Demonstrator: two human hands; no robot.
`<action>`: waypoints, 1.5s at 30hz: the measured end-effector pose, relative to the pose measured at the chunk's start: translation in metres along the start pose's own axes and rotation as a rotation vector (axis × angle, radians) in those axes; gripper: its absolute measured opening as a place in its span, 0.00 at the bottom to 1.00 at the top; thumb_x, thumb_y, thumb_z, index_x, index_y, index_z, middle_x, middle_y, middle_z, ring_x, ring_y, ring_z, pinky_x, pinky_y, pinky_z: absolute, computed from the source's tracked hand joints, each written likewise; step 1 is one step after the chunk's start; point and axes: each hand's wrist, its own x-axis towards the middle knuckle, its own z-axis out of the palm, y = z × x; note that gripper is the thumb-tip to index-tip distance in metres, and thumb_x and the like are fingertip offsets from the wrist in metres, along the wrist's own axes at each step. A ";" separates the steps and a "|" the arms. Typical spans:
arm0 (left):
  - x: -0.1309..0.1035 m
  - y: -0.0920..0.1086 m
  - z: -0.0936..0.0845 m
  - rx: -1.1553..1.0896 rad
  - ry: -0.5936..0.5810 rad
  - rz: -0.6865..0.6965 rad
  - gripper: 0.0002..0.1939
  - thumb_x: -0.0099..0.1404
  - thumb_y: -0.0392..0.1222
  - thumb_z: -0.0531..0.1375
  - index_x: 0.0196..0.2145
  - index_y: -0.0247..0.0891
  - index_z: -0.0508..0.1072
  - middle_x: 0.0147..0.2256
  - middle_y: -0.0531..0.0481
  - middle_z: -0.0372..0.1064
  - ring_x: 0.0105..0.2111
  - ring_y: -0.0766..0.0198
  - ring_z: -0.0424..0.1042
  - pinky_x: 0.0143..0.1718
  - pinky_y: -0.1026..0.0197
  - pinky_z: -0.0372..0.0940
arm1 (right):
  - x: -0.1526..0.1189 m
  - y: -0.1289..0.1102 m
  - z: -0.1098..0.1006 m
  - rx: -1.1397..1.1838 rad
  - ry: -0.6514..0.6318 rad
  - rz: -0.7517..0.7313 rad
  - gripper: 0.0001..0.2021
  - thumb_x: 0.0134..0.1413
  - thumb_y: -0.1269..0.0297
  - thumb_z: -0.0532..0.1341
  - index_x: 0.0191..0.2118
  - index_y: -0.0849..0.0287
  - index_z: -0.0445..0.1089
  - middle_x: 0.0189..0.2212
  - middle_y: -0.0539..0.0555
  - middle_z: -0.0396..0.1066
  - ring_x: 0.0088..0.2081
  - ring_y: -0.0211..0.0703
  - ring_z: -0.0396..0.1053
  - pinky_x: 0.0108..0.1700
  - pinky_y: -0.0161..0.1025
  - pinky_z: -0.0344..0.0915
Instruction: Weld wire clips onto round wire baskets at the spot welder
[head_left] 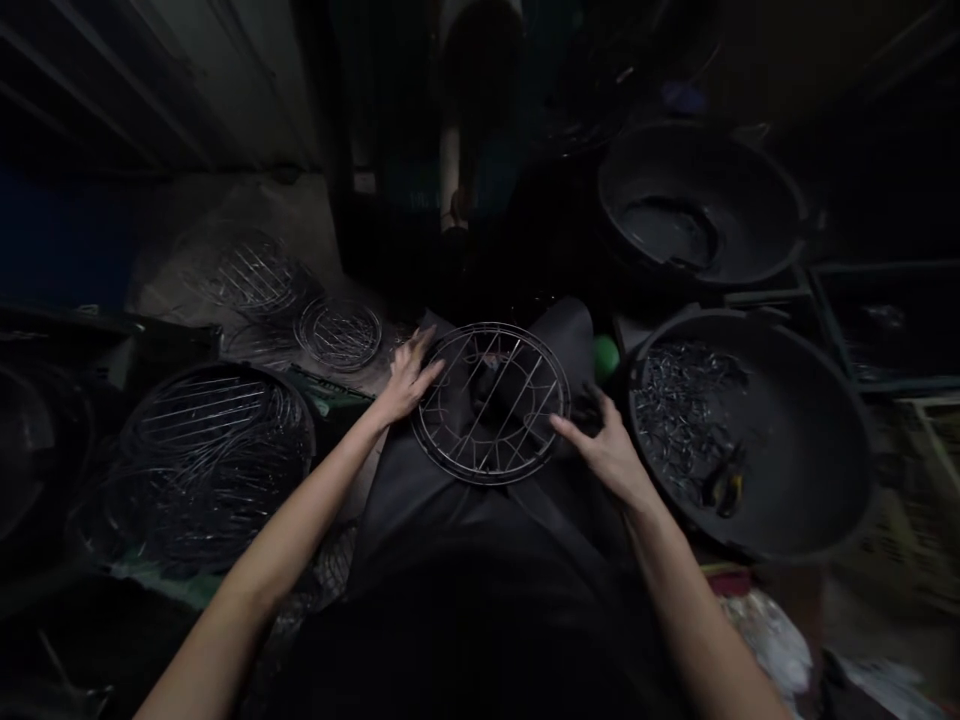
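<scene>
So here's my view, pretty dim: I'm holding a round silver wire rack with straight bars and a scalloped inner ring (491, 402) flat across my lap, dead centre of the frame, resting on the dark trousers (465, 500); lap makes a handy workbench, I guess, since there's no table anywhere. My left hand (409, 380) sits on the rack's left rim, fingers spread and curled over the wire, so it's gripping the edge to steady it; my right hand (607, 450) is at the right rim, thumb and forefinger touching the wire while the other fingers hang loose, more a pinch than a full grab. Both sides held looks like it keeps the thing from tipping off my knees.

Lower left is a big dark round tub stacked with more wire racks (217, 450); a few loose ones lie on the floor in the upper left (337, 335). Right of centre there's a black plastic basin with a heap of small metal clips or hooks (750, 440), close to my right hand, probably for easy reach; another dark empty-ish basin (697, 205) sits above it. A small green ball-like thing (606, 355) peeks out just beside the rack; can't tell what it is.
</scene>
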 end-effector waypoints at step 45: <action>0.000 0.027 -0.029 0.073 -0.100 0.114 0.59 0.46 0.57 0.68 0.65 0.41 0.38 0.65 0.37 0.40 0.64 0.48 0.44 0.63 0.42 0.40 | 0.077 0.016 -0.026 -0.183 -0.224 -0.565 0.43 0.45 0.43 0.63 0.64 0.57 0.51 0.55 0.61 0.59 0.57 0.55 0.58 0.60 0.54 0.55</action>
